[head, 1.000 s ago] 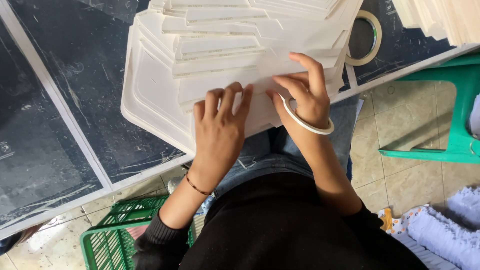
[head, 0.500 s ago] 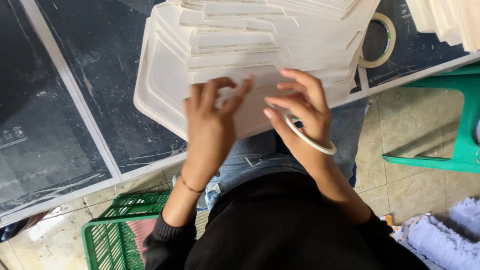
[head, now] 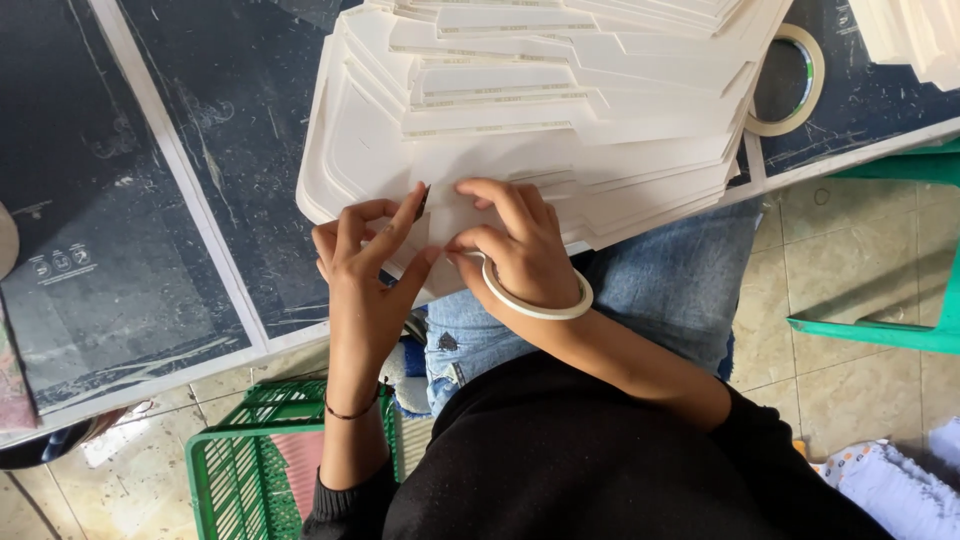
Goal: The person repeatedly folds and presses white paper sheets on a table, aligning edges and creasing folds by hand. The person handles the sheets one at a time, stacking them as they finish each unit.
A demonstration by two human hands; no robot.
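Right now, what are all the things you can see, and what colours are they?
Flat card sheets: one fanned stack, white, on the table, hanging over its near edge.
More card sheets: one stack, white, top right corner.
Tape roll: one, cream, on the table beside the stack.
Table: one, dark top with pale strips.
Crate: one, green, on the floor, lower left.
Stool: one, green, at right, partly seen.
Tape ring: one, white, around the right wrist.
Left hand: pinching the nearest sheet's edge.
Right hand: fingers on the same sheet.
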